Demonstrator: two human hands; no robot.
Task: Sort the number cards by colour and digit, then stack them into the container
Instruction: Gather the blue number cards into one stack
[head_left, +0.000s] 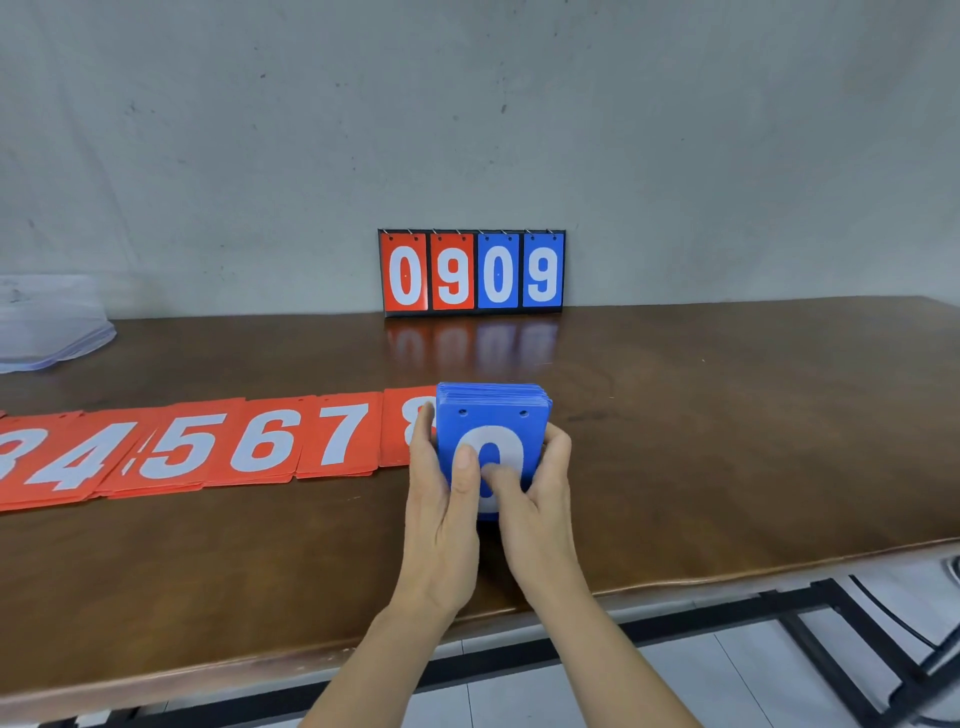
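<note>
Blue number cards (493, 408), a thick stack with a white 0 on the front face and two punched holes near its top, held upright over the wooden table (727, 441) towards the front edge; contact between lower edge and tabletop unclear. Clamped from both sides: left hand (441, 499) curled round the left edge, right hand (543, 488) round the right edge, both thumbs side by side on the front card, over the digit. Just left of the stack, red number cards (260, 447) laid face up in a row on the table, reading 3, 4, 5, 6, 7, 8 from left to right, neighbours overlapping at the edges, the 8 partly hidden behind the left hand. Farther back at the left, a clear plastic item (52, 327), too blurred to tell bag from container. At the far side, against the grey wall (467, 104), a flip scoreboard (471, 271) standing upright, showing red 0 and 9, then blue 0 and 9.
</note>
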